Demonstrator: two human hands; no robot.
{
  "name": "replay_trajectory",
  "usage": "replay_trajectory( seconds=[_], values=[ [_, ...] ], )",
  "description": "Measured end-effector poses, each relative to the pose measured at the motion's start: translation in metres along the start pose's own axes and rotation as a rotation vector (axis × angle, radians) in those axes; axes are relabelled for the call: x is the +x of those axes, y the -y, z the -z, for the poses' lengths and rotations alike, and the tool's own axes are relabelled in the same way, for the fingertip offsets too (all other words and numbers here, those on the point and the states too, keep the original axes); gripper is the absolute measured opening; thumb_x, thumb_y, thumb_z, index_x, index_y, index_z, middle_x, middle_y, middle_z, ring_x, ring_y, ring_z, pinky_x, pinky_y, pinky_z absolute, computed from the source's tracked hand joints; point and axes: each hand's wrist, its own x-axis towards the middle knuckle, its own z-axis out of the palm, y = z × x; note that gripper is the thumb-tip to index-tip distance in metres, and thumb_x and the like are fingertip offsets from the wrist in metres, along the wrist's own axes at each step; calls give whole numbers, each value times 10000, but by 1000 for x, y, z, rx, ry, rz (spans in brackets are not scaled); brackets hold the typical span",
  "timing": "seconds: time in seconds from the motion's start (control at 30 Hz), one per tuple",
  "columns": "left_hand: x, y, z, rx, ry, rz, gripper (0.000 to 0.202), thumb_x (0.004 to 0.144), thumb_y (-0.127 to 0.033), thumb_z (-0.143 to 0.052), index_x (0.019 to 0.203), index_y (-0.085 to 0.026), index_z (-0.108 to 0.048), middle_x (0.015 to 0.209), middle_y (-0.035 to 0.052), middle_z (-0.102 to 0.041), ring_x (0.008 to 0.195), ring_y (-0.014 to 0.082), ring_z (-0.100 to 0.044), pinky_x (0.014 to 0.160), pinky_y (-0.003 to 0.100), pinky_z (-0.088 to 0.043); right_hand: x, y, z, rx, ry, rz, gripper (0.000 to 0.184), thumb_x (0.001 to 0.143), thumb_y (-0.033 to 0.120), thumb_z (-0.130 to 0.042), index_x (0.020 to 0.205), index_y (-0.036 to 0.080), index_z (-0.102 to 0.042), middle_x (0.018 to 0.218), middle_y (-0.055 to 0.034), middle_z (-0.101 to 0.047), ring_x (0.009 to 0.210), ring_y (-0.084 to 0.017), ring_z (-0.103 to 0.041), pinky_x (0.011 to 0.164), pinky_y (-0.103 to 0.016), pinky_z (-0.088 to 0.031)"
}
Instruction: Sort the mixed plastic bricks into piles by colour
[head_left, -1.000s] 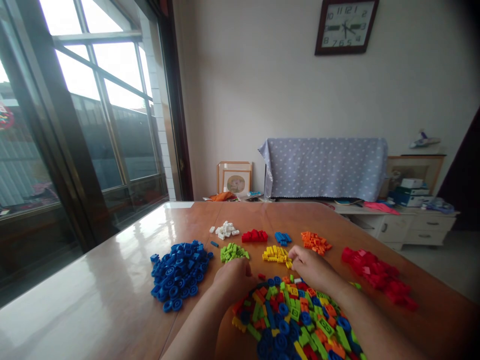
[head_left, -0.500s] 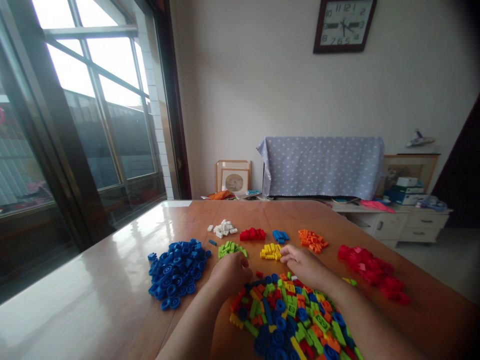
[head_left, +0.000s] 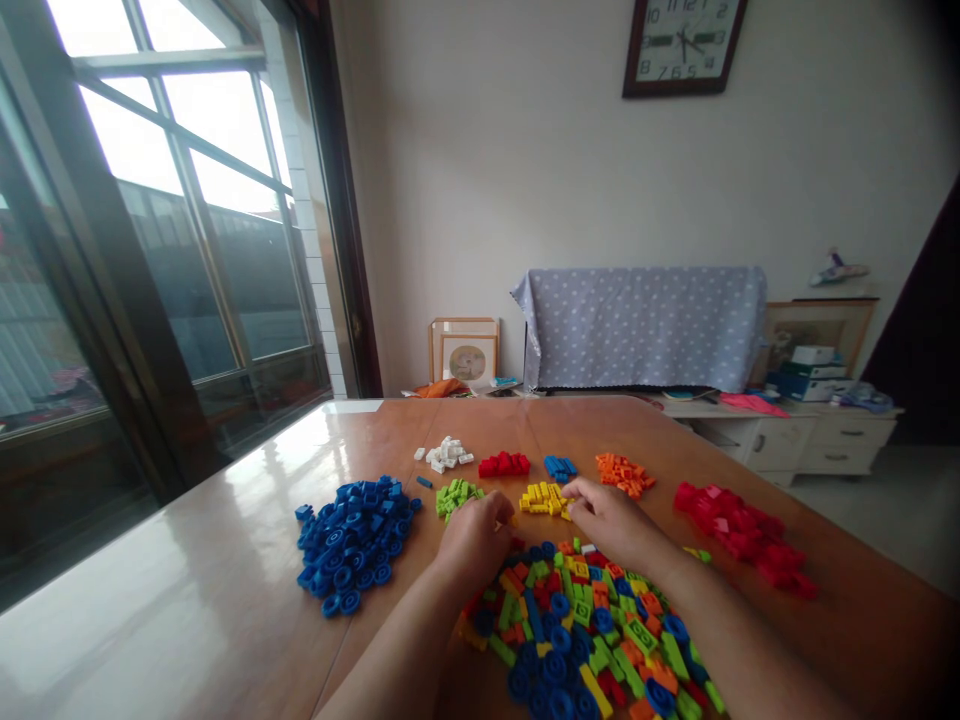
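My left hand (head_left: 478, 535) is above the table between the green pile and the mixed pile. Its fingers are curled together, and what they hold, if anything, is hidden. Beside it lies a small pile of green bricks (head_left: 454, 496). At the right edge of the yellow bricks (head_left: 543, 499) is my right hand (head_left: 606, 516), thumb and fingers drawn together at the pile; I cannot make out what is between them. Below both hands spreads a large mixed pile of toy bricks (head_left: 581, 618) in green, blue, orange, red and yellow, partly covered by my right forearm.
A big blue pile (head_left: 358, 540) is on the left. White bricks (head_left: 448, 454), red bricks (head_left: 504, 465), small blue bricks (head_left: 560, 469) and orange bricks (head_left: 624, 475) line the back. A long red pile (head_left: 742, 535) lies right on the brown table (head_left: 247, 560).
My left hand has shifted right and slightly away, uncovering more of the green pile. My right hand has moved slightly right and stays beside the yellow bricks. The view has tilted a little.
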Motion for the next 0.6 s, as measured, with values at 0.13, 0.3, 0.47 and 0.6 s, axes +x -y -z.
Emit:
replay_trajectory(
  seconds=[0.13, 0.3, 0.47, 0.6],
  values=[
    [0, 2, 2, 125, -5, 1, 226, 803, -222, -547, 937, -271, -722, 994, 30, -719, 1007, 228, -575, 851, 306, -400, 0, 1, -1, 52, 7, 14, 258, 858, 307, -484, 1017, 229, -672, 760, -5, -702, 688, -172, -645, 624, -252, -454],
    [2, 3, 4, 160, -37, 78, 265, 786, -193, -518, 934, -263, -727, 1033, 45, -714, 1027, 242, -568, 850, 317, -390, -1, -1, -1, 70, -32, 20, 238, 869, 333, -494, 980, 232, -678, 787, -12, -724, 731, -180, -668, 675, -265, -473],
    [2, -4, 10, 157, -7, 147, 236, 735, -149, -521, 865, -238, -697, 912, 35, -718, 964, 224, -587, 795, 295, -391, -1, -1, -2, 72, -57, 41, 232, 881, 345, -486, 950, 238, -679, 800, -8, -730, 764, -182, -673, 724, -271, -479],
    [0, -8, 10, 80, 46, 107, 233, 795, -209, -513, 868, -246, -731, 925, 31, -736, 972, 229, -601, 828, 307, -411, 0, 0, -2, 42, -69, 56, 238, 881, 339, -485, 959, 235, -685, 830, -18, -736, 783, -188, -673, 734, -277, -476]
  ],
)
